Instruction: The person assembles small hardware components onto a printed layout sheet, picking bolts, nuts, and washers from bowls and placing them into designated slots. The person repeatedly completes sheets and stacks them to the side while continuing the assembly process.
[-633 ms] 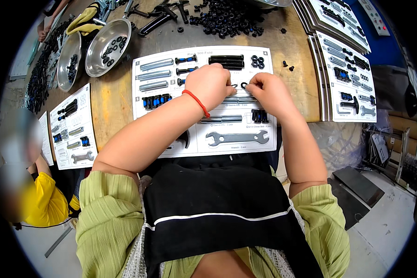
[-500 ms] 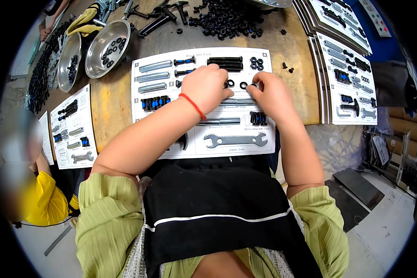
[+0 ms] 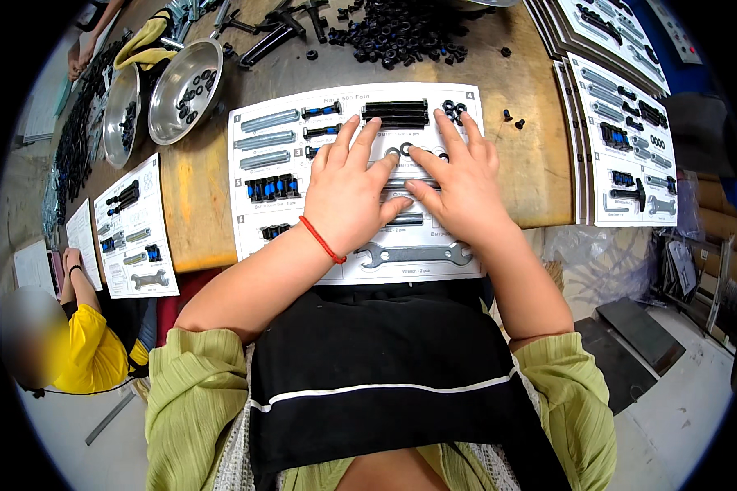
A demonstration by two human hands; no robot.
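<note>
While both my hands lie spread flat on the parts sheet (image 3: 254,209) on the bench (image 3: 524,131), left hand (image 3: 348,192) and right hand (image 3: 458,184) frame small washers (image 3: 400,150); I'd guess I'm seating them, so steady fingertips next.

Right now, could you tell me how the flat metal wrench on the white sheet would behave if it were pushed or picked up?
The wrench looks like flat grey metal, so it is probably stiff and fairly heavy for its size. Lying flat on the printed sheet, it would likely slide rather than roll. Being thin and flush with the paper, it may be awkward to lift; the left hand rests just above it.
</note>
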